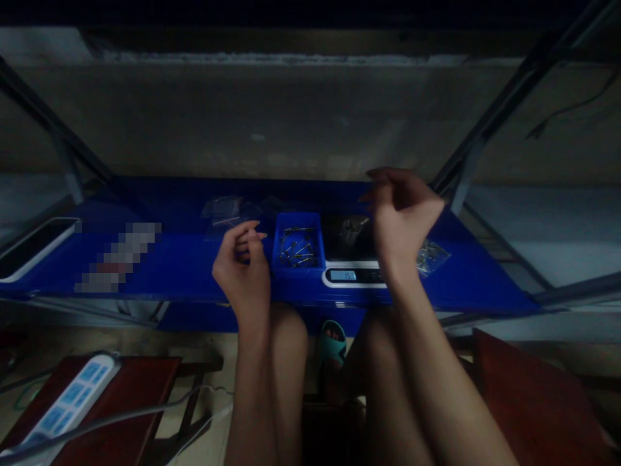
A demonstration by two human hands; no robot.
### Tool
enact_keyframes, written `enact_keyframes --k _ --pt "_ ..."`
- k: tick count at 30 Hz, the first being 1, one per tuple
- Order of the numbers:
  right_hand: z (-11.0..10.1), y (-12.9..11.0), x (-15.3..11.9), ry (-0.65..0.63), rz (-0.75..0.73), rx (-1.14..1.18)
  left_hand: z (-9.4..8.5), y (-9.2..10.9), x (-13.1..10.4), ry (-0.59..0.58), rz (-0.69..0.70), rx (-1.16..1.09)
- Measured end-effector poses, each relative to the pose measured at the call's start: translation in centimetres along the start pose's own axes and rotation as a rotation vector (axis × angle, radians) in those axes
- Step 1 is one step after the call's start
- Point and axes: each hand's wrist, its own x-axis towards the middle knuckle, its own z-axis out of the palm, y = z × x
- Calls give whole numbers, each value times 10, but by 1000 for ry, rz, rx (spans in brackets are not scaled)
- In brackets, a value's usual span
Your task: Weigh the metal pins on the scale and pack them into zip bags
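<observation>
A blue tray (299,264) holding several small screws stands on the blue table. My left hand (244,259) hovers left of it, thumb and fingertips pressed together; whatever they pinch is too small to make out. Right of the tray is a scale (334,275) with a lit display and a small pile of metal pieces (352,228) on its dark plate. My right hand (400,207) is raised over the scale's right side, its fingers curled and partly blurred, so its grasp is unclear.
Clear plastic bags (226,210) lie behind my left hand. Another bag with small parts (431,256) lies right of the scale. A white-edged device (36,249) rests at the far left. Below stand a power strip (72,401) on a red-brown stool (138,395) and cables.
</observation>
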Motion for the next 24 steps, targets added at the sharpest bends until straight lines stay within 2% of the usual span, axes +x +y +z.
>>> enact_keyframes --k 3,8,11,13,15,17,19,20,22,24 --pt "-4 6 -6 219 39 122 1 -2 2 38 -19 -54" --pt "-5 2 -11 440 52 106 -1 -9 5 47 -32 -13" --pt "-12 1 -12 503 69 83 -3 -10 5 45 -38 19" --pt "-15 3 -12 450 72 65 -3 -9 5 44 -37 7" --pt "-13 5 -11 234 51 28 -2 -6 4 42 -27 -10" --pt "-3 5 -12 -156 -15 -53 0 -4 2 37 -19 -8" --pt "12 2 -15 -599 -137 -184 2 -3 1 19 -20 8" --pt "20 0 -18 -782 -204 -267 2 -3 1 9 -23 12" --pt "36 -5 -24 -998 -301 -428 2 -3 1 -5 -25 13" --pt "48 -8 -30 -1058 -344 -521 1 -5 2 -7 -22 8"
